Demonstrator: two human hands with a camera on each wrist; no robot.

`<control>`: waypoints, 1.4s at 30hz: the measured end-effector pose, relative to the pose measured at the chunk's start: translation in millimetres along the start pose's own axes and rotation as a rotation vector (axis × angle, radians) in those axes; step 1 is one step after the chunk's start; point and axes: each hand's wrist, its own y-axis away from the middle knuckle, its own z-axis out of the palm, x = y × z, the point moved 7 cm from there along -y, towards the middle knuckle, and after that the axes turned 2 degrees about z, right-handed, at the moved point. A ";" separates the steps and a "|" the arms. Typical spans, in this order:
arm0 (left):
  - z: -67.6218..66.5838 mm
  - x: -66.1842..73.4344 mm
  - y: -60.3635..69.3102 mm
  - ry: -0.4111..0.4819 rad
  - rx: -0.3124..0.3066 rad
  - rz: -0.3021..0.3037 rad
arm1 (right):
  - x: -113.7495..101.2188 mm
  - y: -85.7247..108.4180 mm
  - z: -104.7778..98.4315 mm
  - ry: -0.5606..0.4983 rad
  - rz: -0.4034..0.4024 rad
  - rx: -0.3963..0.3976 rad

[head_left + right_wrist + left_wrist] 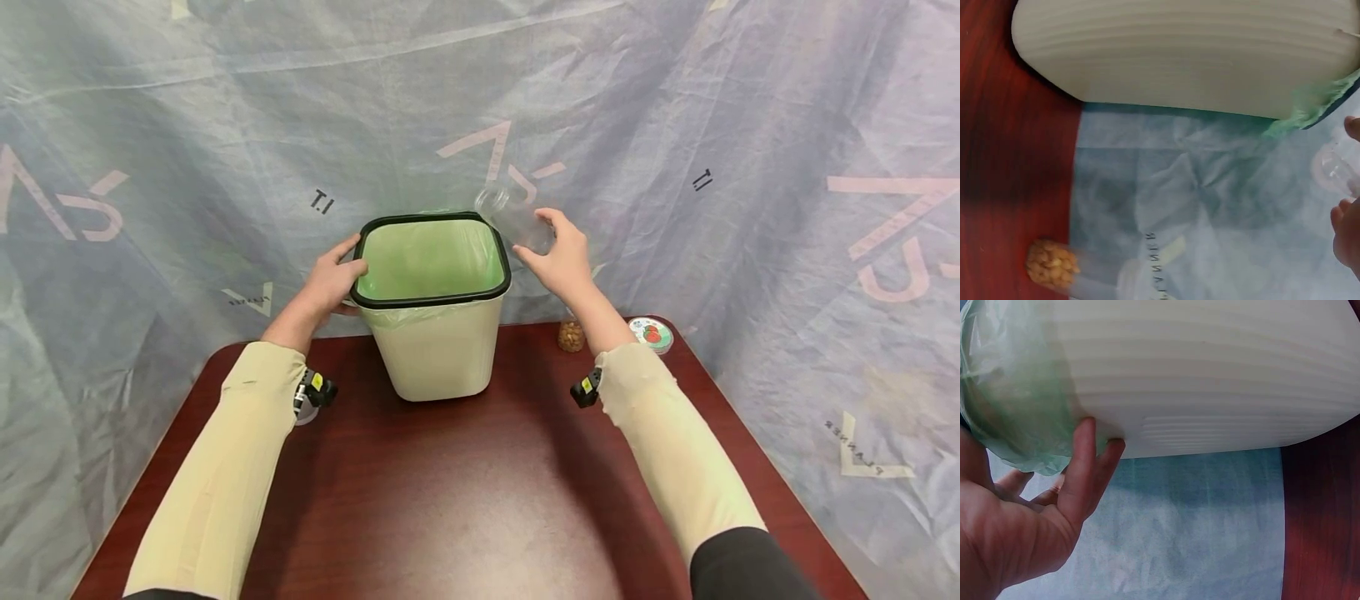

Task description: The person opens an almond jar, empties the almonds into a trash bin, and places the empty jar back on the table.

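Colourless, see-through bottle (519,220), rounded end, tilted

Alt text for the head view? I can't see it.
A person's right hand holds a clear, tilted container near the right rim of a pale bin lined with a green bag. The left hand holds its left side; the bin stands on a reddish table.

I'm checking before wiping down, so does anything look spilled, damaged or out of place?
Nothing stands out: the bin stands upright, lined with a green bag, and the tilted clear jar is held in the right hand.
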 end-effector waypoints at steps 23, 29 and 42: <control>0.9 1.7 -0.1 0.004 -0.002 -0.008 | 55.4 54.8 3.5 -0.204 0.262 0.196; -2.0 2.2 0.0 -0.006 0.007 0.003 | 74.6 71.8 12.6 -0.176 0.270 0.196; -4.3 5.4 2.4 -0.020 0.008 -0.002 | 113.2 106.1 31.7 -0.161 0.346 0.137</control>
